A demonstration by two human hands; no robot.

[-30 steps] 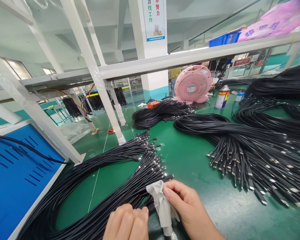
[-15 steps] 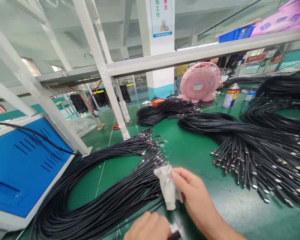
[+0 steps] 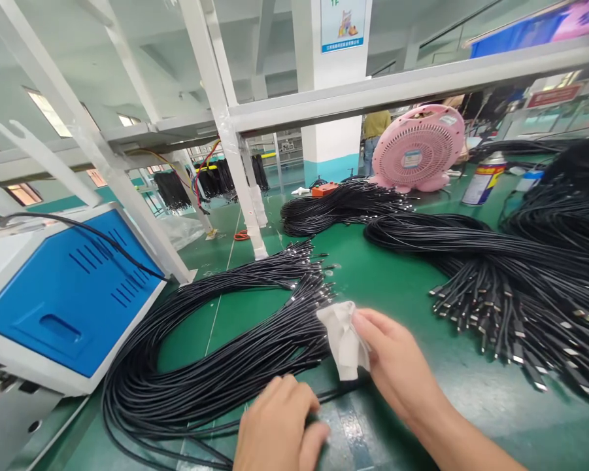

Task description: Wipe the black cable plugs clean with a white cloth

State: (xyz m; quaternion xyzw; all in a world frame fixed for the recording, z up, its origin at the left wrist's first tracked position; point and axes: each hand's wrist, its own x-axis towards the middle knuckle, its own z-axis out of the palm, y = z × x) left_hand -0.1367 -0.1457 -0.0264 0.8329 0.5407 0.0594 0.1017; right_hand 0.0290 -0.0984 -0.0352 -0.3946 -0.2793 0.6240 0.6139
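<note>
My right hand (image 3: 397,360) pinches a crumpled white cloth (image 3: 343,340) between thumb and fingers, right by the metal-tipped ends of a large loop of thin black cables (image 3: 225,356). My left hand (image 3: 277,425) lies lower down with its fingers curled over black cable strands at the near side of that loop. The bundle spreads across the green work mat (image 3: 387,288). The cable tips near the cloth are small and partly hidden behind it.
A bundle of black cables with metal-tipped connectors (image 3: 510,301) lies to the right, and a smaller bundle (image 3: 346,206) lies beyond. A blue-panelled white machine (image 3: 68,294) stands at left. A pink fan (image 3: 416,147), spray can (image 3: 483,180) and white shelf uprights (image 3: 230,137) stand further off.
The view has swung, shifting the bench to the right in the picture. The cloth and right hand have risen in the picture. My left hand has moved along the cables toward the near side.
</note>
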